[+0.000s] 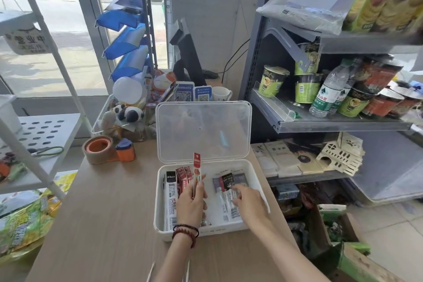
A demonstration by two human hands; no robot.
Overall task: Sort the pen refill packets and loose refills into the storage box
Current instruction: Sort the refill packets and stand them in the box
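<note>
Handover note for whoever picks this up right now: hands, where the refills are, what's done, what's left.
Left hand: holds a red-topped refill packet upright over the storage box.
Right hand: open, fingers reaching to the black-label packet in the box's right group.
Box: lid open; black-and-white packet and red packets on its left side.
Done: several packets in the box.
Left: place the held packet; what look like two loose refills lie on the table.

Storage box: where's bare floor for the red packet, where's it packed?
Bare: centre strip between left hand, gripping the red packet, and white refills; back-right corner beside dark packets. Packed: left wall, black-white packet, maroon packets. Bare tabletop left of the storage box, before the tape dispenser.
</note>
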